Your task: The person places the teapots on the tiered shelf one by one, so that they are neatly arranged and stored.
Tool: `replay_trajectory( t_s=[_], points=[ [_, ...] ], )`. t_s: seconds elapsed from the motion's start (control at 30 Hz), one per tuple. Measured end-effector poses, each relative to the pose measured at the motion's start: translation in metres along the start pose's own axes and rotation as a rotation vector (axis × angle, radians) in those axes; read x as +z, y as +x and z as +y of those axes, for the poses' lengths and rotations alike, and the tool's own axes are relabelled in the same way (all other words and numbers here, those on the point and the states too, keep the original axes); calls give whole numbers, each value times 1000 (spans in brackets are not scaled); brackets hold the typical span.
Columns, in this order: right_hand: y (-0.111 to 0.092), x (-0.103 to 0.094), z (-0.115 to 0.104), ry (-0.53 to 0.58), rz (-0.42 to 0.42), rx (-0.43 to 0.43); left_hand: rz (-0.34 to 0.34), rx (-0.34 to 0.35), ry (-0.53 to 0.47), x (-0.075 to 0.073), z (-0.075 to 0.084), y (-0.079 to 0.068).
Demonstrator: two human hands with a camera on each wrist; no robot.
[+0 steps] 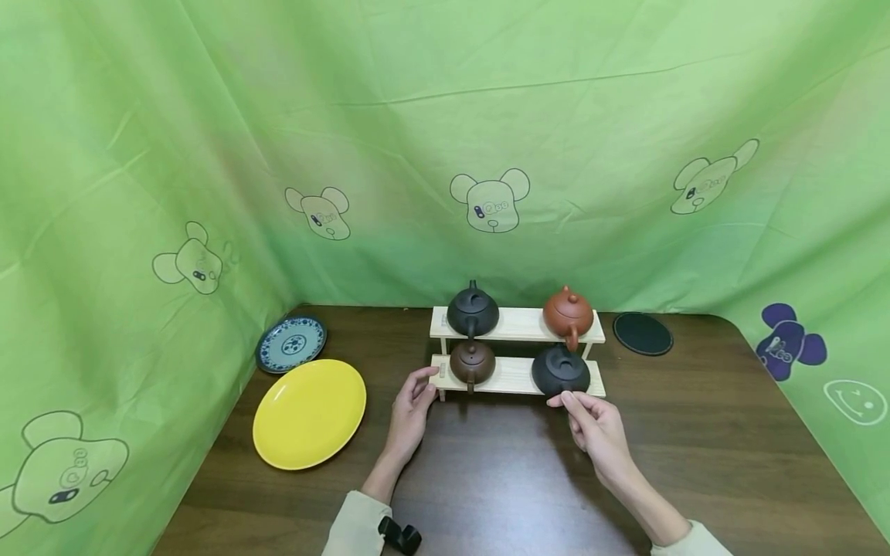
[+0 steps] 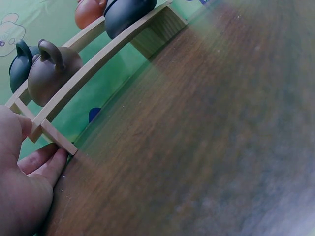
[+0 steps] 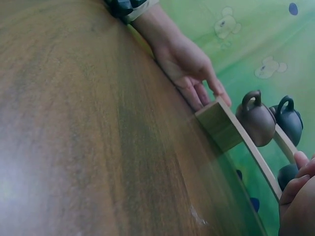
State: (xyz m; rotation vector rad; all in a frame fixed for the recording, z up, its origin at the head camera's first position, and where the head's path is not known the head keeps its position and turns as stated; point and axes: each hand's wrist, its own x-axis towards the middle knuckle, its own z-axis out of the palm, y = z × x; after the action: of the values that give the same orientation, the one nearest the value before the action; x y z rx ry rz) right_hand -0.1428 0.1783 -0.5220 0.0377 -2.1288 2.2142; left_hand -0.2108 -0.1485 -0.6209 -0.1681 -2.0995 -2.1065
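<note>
A two-tier wooden stand carries small clay teapots. On its lower board sit a brown teapot at the left and a black teapot at the right. Higher up, another black teapot and a reddish-orange teapot share the back board. My left hand holds the lower board's left end, its thumb at the top edge and its other fingers by the foot. With thumb and fingers, my right hand pinches the lower black teapot at its near side, where the handle is mostly hidden.
Left of the stand lies a yellow plate, with a blue patterned plate behind it. A dark round mat lies right of the stand. Green printed cloth hangs behind and around the wooden table.
</note>
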Motion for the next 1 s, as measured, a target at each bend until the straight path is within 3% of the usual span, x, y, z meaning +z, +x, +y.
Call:
replay_trajectory(
  t_s=[0.77,1.0],
  points=[
    [10,-2,-4,-40,18,76,-16,-58,-15,-1,1,2],
    [10,-7,-5,-50,-10,109,-8,-16,19,-1,-1,0]
  ],
)
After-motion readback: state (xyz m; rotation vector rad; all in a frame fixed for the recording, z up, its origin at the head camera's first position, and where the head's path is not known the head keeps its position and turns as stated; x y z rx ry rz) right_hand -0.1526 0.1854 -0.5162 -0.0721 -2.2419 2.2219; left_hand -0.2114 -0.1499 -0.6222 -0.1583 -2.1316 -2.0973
